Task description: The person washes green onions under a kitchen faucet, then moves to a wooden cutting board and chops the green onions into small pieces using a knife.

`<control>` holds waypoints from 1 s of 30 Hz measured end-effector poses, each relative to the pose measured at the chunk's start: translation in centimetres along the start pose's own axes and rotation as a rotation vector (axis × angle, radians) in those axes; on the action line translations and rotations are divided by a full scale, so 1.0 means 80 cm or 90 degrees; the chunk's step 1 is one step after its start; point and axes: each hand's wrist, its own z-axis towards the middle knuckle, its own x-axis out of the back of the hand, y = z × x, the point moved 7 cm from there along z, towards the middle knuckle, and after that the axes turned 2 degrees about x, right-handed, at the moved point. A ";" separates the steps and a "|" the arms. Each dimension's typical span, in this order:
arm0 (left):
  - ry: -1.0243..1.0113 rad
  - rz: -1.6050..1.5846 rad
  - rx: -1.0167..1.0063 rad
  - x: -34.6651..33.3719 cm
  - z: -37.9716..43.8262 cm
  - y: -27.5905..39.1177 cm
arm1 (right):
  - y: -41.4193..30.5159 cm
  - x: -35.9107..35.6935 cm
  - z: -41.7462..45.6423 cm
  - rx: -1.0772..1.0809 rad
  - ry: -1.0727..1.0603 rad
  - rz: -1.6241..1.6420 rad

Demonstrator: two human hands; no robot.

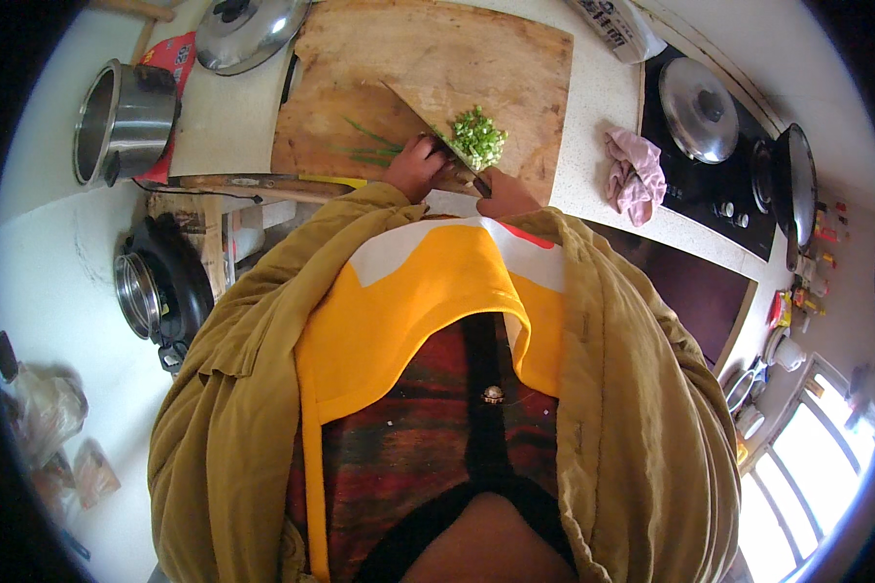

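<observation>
A large wooden cutting board [437,44] lies on the counter before me. My right hand [509,193] grips the handle of a kitchen knife [437,132], its blade slanting away to the upper left. Close against the blade's left side, my left hand [414,169] presses down on a bundle of green onions [373,151], whose long green ends stick out to the left. Chopped green onion [480,137] is heaped just right of the blade. The cut end of the bundle is mostly hidden by my fingers and the knife.
A steel pot [127,120] and a pot lid [251,33] stand at the left. To the right are a crumpled pink cloth [634,175], a black cooktop [700,186] bearing another lid [698,109], and a wok [795,189]. A printed package [616,29] lies at the back.
</observation>
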 end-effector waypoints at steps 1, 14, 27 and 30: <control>-0.002 -0.001 0.005 -0.001 0.000 -0.001 | -0.004 0.001 0.001 0.003 0.019 0.005; 0.006 0.089 0.004 -0.002 -0.004 0.001 | -0.002 0.008 -0.015 -0.007 0.077 0.043; -0.015 0.039 0.048 -0.002 -0.004 0.000 | 0.001 0.007 -0.047 0.009 0.056 0.039; -0.014 0.075 0.031 0.000 -0.004 0.002 | 0.002 0.007 -0.046 0.007 0.052 0.026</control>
